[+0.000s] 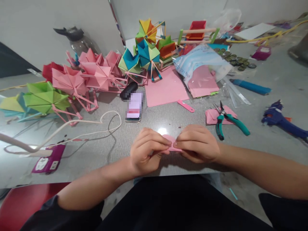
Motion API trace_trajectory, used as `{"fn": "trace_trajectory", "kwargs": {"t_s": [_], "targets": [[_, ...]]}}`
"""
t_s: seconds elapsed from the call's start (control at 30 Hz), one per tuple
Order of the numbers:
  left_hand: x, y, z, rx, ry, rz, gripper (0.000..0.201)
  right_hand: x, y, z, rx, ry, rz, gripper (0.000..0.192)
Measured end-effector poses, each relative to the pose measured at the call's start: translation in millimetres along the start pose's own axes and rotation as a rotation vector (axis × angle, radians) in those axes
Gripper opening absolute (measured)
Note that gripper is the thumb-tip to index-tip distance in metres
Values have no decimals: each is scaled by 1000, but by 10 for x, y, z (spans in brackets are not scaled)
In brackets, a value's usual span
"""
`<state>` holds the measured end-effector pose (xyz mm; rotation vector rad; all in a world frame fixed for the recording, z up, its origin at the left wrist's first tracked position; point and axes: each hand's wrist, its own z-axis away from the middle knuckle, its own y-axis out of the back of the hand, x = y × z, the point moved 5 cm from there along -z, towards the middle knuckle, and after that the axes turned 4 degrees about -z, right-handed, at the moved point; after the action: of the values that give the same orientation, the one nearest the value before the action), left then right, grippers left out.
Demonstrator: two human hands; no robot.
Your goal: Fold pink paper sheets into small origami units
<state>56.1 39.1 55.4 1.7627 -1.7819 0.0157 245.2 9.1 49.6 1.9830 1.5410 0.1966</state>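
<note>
Status: my left hand (147, 150) and right hand (197, 143) are both closed in a pinch on a small pink paper piece (171, 143), held at the near edge of the desk (101, 154). I judge the fold as in progress, shape not yet formed. Completed paper wheels (93, 72) stand at the far left; one folded pink piece (211, 116) lies under the pliers (226, 120). Spare pink sheets (166, 88) remain unused. Print on the plastic bag (199, 61) is illegible.

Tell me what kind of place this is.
Probably a home craft table for paper models: folded paper wheels stand along it, a blue glue gun and pliers lie nearby, and both hands fold pink paper.
</note>
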Motion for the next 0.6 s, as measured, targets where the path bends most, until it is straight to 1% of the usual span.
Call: {"fn": "trace_trajectory", "kwargs": {"t_s": [0.1,0.27,0.33,0.37,0.5,0.6], "targets": [[-38,5,11,13,27,-23,9,27,-26,27,-6,2,65,16],[-7,-27,12,-38,-95,-217,11,-2,-59,34,-67,56,201,10],[27,-33,10,-40,-118,-236,6,-37,-61,10,-97,76,236,13],[46,-32,8,-35,-122,-243,4,-57,-59,-7,-109,85,244,14],[132,11,-7,7,-150,-293,17,-105,-56,-61,-145,156,250,20],[153,97,-28,66,-159,-336,21,13,-52,-36,-142,187,288,22]]}}
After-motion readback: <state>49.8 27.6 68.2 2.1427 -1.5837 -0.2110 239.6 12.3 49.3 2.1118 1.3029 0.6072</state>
